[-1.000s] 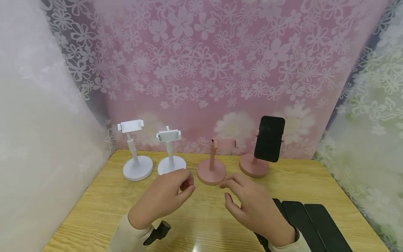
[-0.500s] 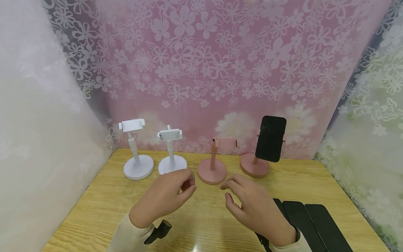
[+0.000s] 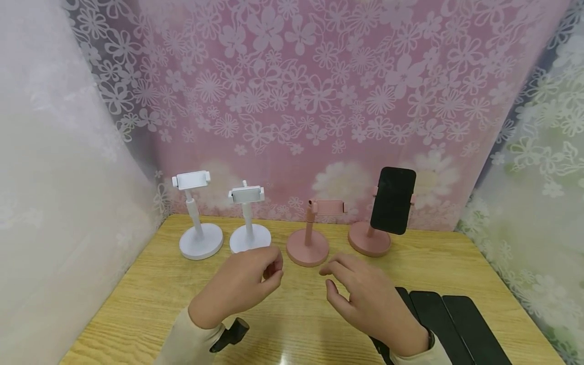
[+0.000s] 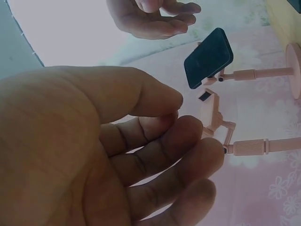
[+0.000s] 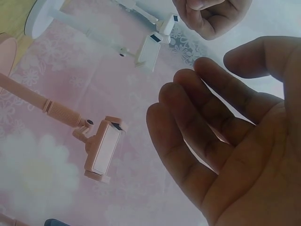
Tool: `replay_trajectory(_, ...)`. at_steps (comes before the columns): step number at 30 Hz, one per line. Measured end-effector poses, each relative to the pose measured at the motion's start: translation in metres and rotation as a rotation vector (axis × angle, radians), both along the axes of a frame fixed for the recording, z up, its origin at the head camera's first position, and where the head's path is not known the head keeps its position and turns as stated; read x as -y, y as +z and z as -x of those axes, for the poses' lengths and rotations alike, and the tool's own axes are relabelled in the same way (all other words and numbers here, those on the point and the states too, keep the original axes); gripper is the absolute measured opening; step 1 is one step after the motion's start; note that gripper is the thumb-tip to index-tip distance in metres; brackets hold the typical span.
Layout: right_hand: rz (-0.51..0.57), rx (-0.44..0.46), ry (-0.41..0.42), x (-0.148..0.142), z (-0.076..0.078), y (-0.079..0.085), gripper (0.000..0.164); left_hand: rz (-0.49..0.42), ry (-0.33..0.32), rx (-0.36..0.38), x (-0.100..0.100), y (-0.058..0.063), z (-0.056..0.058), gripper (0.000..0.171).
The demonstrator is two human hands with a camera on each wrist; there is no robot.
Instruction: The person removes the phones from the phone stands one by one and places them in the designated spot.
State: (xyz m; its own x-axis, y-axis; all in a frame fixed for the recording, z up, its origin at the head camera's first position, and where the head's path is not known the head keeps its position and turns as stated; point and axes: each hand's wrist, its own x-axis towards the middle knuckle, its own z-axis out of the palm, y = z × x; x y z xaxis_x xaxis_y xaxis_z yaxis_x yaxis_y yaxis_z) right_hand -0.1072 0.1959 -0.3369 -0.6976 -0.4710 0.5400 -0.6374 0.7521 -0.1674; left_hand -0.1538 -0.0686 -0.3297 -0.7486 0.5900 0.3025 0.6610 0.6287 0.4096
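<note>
My left hand (image 3: 239, 281) hovers in front of a white phone stand (image 3: 248, 238), its fingers loosely curled around nothing. In the left wrist view, that hand's thumb (image 4: 150, 96) lies close to the fingertips, with no object between them. My right hand (image 3: 365, 296) is held with relaxed, slightly bent fingers, also holding nothing. Nearest to it stands a pink phone stand (image 3: 307, 248) with a bare clamp. Another pink stand (image 3: 368, 246) at the right carries a black phone (image 3: 393, 200), upright and slightly tilted. A second white stand (image 3: 201, 241) with a bare clamp is at the far left.
Several black phones (image 3: 474, 324) lie side by side at the right front of the wooden table (image 3: 137, 304), partly behind my right forearm. A pink floral curtain (image 3: 292, 101) hangs behind the stands, with pale cloth (image 3: 547, 203) at both sides.
The view shifts very slightly. Both hands keep practically the same place and pose, and the stands and phones stay put.
</note>
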Motion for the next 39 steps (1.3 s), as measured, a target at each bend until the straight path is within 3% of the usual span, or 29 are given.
replay_trajectory(9, -0.004, -0.010, 0.006, -0.001, 0.001, 0.001, 0.017, 0.002, -0.018, -0.006, -0.002, -0.005, 0.007, 0.024)
replay_trajectory(16, 0.006, 0.000, 0.009, -0.002, 0.000, 0.000, 0.016, 0.009, -0.065, 0.033, -0.008, -0.010, 0.006, 0.021)
replay_trajectory(20, 0.012, -0.005, 0.007, -0.003, 0.000, 0.001, 0.016, 0.037, -0.071, 0.065, -0.010, -0.017, 0.013, 0.019)
replay_trajectory(24, 0.010, -0.010, 0.009, -0.004, 0.000, 0.002, 0.016, 0.078, -0.040, 0.116, -0.008, -0.027, 0.023, 0.017)
replay_trajectory(28, -0.002, -0.002, 0.002, -0.005, 0.000, 0.004, 0.015, 0.165, 0.022, 0.189, -0.007, -0.045, 0.033, 0.010)
replay_trajectory(33, -0.005, 0.013, 0.000, -0.005, -0.001, 0.005, 0.016, 0.248, 0.090, 0.294, -0.007, -0.071, 0.039, 0.025)
replay_trajectory(39, -0.011, 0.021, 0.005, -0.005, -0.001, 0.003, 0.014, 0.294, 0.116, 0.357, -0.012, -0.091, 0.041, 0.039)
